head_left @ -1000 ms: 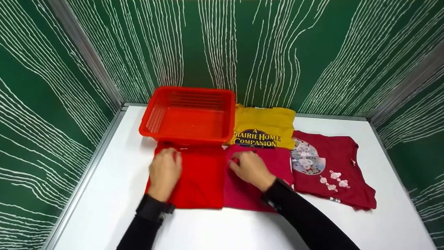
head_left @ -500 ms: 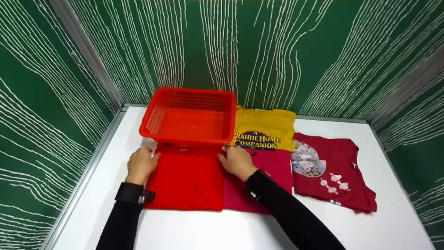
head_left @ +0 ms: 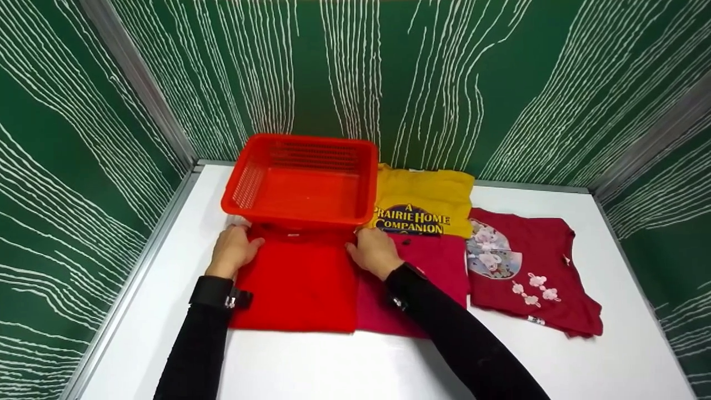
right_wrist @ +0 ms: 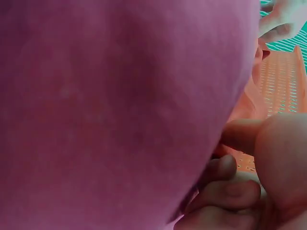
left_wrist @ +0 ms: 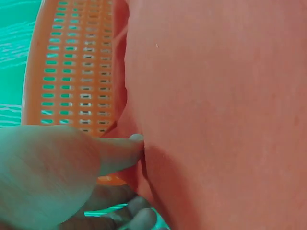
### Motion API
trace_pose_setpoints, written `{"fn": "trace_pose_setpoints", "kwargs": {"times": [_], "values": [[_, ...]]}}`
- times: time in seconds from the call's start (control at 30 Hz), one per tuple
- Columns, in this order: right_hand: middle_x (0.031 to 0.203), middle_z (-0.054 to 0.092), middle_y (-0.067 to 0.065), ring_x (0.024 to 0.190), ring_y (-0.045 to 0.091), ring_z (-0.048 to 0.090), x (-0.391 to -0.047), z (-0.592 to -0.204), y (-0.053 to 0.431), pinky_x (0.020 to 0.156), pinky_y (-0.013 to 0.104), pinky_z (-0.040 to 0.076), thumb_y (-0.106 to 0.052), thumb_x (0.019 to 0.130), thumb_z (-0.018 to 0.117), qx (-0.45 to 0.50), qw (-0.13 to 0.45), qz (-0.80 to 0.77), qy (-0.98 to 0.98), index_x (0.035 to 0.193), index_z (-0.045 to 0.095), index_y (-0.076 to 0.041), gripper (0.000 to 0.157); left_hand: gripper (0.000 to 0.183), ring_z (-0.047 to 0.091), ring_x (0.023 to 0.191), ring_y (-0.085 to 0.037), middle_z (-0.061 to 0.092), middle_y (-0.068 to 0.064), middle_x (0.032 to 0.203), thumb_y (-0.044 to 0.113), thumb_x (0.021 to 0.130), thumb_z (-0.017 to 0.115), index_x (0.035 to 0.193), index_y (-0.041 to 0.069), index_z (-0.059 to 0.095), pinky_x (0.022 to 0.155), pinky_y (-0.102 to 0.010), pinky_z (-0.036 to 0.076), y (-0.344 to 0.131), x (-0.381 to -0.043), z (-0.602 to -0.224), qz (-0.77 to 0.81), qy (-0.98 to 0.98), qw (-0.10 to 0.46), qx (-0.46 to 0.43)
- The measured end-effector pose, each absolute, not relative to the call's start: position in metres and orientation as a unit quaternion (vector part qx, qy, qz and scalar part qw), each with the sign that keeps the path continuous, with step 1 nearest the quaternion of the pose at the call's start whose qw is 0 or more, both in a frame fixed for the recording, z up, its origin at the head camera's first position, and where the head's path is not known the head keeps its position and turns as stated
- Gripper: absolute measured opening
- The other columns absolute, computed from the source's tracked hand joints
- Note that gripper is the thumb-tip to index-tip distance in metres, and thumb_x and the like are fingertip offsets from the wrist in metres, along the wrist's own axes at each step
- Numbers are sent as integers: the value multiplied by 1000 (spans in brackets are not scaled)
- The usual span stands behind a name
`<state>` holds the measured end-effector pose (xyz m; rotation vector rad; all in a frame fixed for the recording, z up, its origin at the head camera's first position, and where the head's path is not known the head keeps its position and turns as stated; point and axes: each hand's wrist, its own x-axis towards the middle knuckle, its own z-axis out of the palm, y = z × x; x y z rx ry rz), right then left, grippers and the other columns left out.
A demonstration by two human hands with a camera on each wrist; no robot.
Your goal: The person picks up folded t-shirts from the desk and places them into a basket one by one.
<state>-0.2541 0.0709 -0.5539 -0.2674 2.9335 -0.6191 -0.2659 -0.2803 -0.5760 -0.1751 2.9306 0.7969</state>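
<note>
A folded red shirt (head_left: 297, 283) lies flat in front of the red plastic basket (head_left: 300, 216). At its upper left corner my left hand (head_left: 230, 251) pinches the cloth; in the left wrist view the thumb (left_wrist: 122, 153) lies on the fabric's edge with the other fingers curled below. My right hand (head_left: 375, 251) grips the upper right corner, thumb toward the red cloth. Under that hand and wrist lies a folded magenta shirt (head_left: 444, 266), side by side with the red one. In the right wrist view the magenta cloth (right_wrist: 120, 115) fills most of the picture.
Behind the magenta shirt lies a folded yellow shirt (head_left: 425, 191) with printed lettering, against the basket's right side. A dark red shirt (head_left: 547, 244) with flower patches is spread at the right. Green walls with white lines (head_left: 333, 66) enclose the white table (head_left: 311, 366).
From over the red shirt, my left hand has moved left to its upper left corner. My right hand has shifted left from the magenta shirt to the red one's upper right corner.
</note>
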Motion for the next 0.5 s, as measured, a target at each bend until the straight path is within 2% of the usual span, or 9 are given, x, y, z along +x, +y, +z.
{"fn": "trace_pose_setpoints", "kwargs": {"times": [0.1,0.17,0.33,0.4,0.47,0.5], "values": [[112,80,22,108,41,78,-254,-552,69,91,56,64,-36,107,72,-89,59,-202,974,105,77,-6,31,60,63,135,-49,67,-32,144,34,100,77,142,-7,66,115,-59,52,-289,-280,-592,296,951,59,-59],[109,80,21,106,41,78,-254,-551,68,90,56,64,-35,106,73,-90,53,-200,974,103,76,-7,29,64,60,140,-48,63,-32,149,32,100,77,147,-9,63,120,-58,49,-288,-282,-590,319,942,80,-67],[109,80,22,106,41,78,-250,-550,66,88,57,64,-32,106,73,-98,49,-215,970,101,75,-10,22,61,64,133,-48,66,-33,145,33,101,72,143,-11,64,111,-57,54,-294,-280,-594,333,938,76,-53],[110,80,23,107,43,78,-247,-550,67,89,59,63,-30,106,72,-111,41,-228,966,105,76,-10,20,62,66,126,-47,68,-34,140,35,100,70,140,-11,64,104,-54,56,-296,-277,-594,340,937,64,-46],[112,79,24,108,45,78,-244,-550,68,89,61,63,-27,107,70,-127,25,-244,961,112,77,-10,19,63,65,126,-47,66,-35,141,35,100,68,141,-11,63,105,-54,56,-292,-268,-581,363,928,72,-55],[112,80,23,108,44,78,-248,-562,71,89,60,63,-29,108,69,-141,4,-254,957,117,78,-11,22,62,66,125,-46,67,-35,140,35,99,68,141,-11,63,104,-53,56,-290,-264,-577,374,923,65,-62]]}}
